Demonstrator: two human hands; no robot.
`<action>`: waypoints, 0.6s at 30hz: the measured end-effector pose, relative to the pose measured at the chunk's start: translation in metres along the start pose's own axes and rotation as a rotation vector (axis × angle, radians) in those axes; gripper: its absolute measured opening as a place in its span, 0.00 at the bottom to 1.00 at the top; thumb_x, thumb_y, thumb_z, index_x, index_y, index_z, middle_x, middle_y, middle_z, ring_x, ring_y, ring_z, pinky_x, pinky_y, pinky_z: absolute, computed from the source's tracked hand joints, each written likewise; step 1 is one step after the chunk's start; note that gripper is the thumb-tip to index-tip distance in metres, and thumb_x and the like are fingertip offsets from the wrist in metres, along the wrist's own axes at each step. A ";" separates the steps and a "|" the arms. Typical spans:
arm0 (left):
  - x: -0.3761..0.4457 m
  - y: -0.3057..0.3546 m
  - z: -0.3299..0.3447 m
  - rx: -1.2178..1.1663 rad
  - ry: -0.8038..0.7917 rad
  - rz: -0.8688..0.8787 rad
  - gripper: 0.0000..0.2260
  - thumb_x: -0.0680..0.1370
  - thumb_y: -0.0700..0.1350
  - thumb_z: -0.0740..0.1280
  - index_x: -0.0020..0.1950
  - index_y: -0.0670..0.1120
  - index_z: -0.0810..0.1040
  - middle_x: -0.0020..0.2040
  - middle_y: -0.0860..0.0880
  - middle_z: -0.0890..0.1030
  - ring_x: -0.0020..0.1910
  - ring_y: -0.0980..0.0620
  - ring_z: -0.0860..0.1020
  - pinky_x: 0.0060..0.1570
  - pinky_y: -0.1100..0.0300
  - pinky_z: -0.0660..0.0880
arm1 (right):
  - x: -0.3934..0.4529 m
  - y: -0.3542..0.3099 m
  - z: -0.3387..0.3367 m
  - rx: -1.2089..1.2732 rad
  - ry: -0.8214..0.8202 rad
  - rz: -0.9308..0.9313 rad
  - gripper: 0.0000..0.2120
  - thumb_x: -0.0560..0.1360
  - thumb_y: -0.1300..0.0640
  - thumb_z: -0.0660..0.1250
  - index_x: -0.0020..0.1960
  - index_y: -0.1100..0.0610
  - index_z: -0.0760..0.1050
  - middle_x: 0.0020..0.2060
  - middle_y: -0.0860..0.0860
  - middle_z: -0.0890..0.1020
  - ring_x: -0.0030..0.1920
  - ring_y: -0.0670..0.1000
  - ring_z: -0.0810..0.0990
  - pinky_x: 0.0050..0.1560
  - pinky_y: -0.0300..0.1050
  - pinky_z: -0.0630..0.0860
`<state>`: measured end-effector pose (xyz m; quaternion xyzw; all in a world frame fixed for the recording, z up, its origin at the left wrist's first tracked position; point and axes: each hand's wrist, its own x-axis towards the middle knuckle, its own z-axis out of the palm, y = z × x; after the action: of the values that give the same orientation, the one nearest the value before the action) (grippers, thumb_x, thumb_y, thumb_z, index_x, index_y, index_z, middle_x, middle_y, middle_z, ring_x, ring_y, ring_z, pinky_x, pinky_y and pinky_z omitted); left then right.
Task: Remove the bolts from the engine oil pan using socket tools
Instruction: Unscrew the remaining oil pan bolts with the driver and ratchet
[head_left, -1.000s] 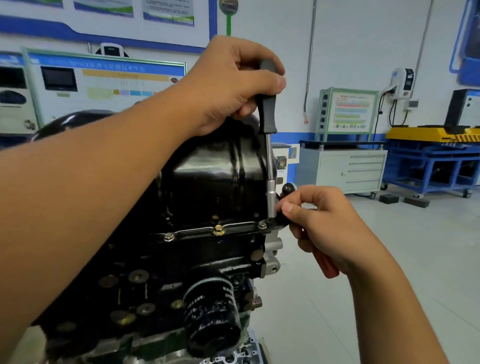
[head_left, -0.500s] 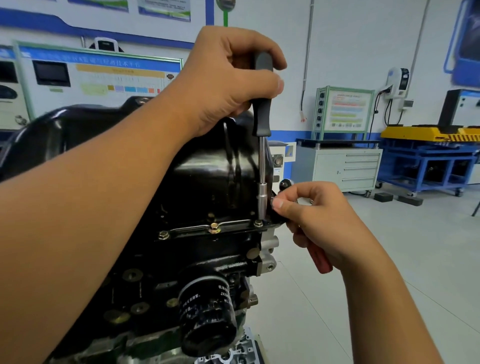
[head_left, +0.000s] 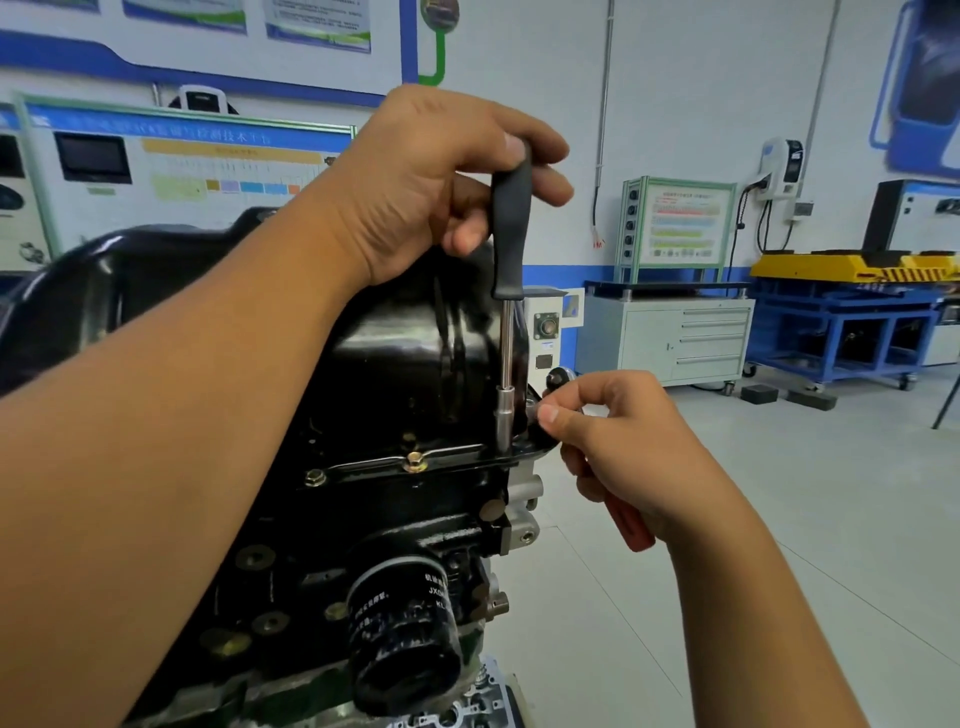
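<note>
The black-painted metal oil pan (head_left: 405, 364) is glossy and smooth. The socket driver (head_left: 506, 332) pairs a matt black, perhaps rubbery handle with a bright polished steel shaft; the brass-coloured flange bolts (head_left: 414, 462) gleam dully.

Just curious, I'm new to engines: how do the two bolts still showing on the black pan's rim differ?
The gold flanged bolt is brassy yellow and sits on a raised hump of the rim strip; the duller bolt is greyish and sits lower, further left. The gold one lies nearer the socket driver. Both stand seated in the oil pan rim, untouched.
</note>
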<state>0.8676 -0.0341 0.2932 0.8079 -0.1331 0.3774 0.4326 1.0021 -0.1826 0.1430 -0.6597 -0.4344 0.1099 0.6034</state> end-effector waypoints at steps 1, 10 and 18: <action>0.000 -0.001 -0.002 -0.010 -0.012 -0.002 0.11 0.78 0.39 0.64 0.55 0.39 0.84 0.49 0.36 0.86 0.22 0.51 0.69 0.25 0.56 0.63 | -0.001 0.000 0.000 -0.007 0.008 -0.006 0.09 0.76 0.54 0.74 0.40 0.57 0.81 0.24 0.51 0.73 0.24 0.51 0.67 0.26 0.42 0.68; 0.003 -0.007 -0.011 -0.108 -0.154 0.032 0.12 0.76 0.47 0.71 0.57 0.42 0.81 0.48 0.41 0.86 0.25 0.57 0.69 0.28 0.64 0.65 | 0.003 0.005 0.006 -0.054 0.090 -0.061 0.13 0.73 0.53 0.78 0.36 0.57 0.78 0.23 0.46 0.75 0.22 0.53 0.68 0.29 0.45 0.70; 0.002 -0.006 -0.008 -0.115 -0.134 0.033 0.12 0.76 0.45 0.70 0.56 0.39 0.80 0.45 0.41 0.86 0.25 0.55 0.67 0.27 0.64 0.65 | 0.002 0.003 0.007 -0.040 0.036 -0.022 0.09 0.77 0.55 0.73 0.39 0.55 0.80 0.22 0.50 0.74 0.21 0.50 0.68 0.27 0.42 0.69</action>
<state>0.8685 -0.0245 0.2941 0.8029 -0.1963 0.3213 0.4622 1.0005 -0.1759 0.1393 -0.6686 -0.4329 0.0827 0.5989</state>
